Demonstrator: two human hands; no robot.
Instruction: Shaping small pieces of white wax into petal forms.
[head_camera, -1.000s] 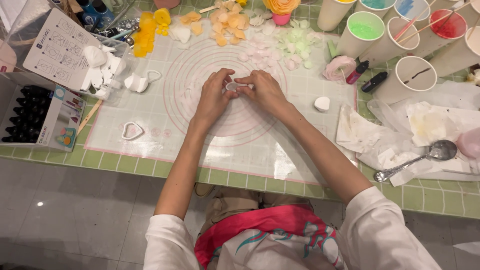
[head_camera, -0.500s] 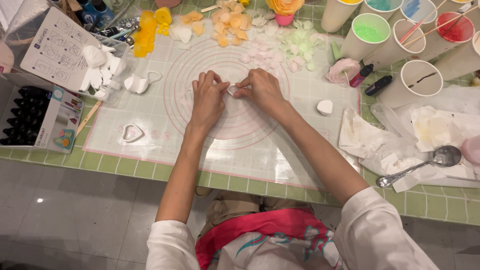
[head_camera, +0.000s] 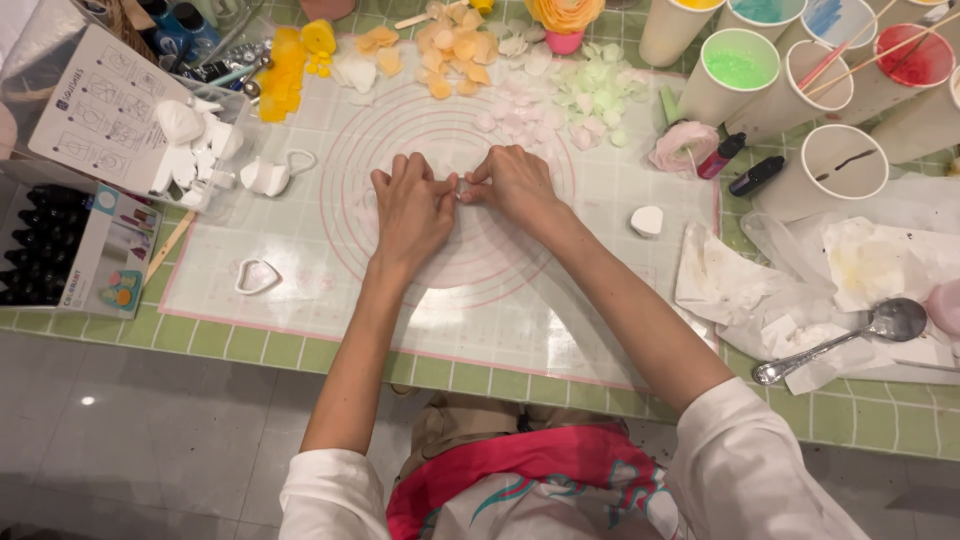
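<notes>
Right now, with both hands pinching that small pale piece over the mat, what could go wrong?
1. The left hand and right hand squeeze the small pale piece between fingertips; it looks thin and might tear or lose its shape.
2. The right forearm lies close to the white heart-shaped piece on the mat; a sweep could knock or flatten it.
3. The pale pink petals lie just beyond the knuckles and could be crushed.

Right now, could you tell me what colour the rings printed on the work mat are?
Pink, on the white mat; the head view shows it.
</notes>
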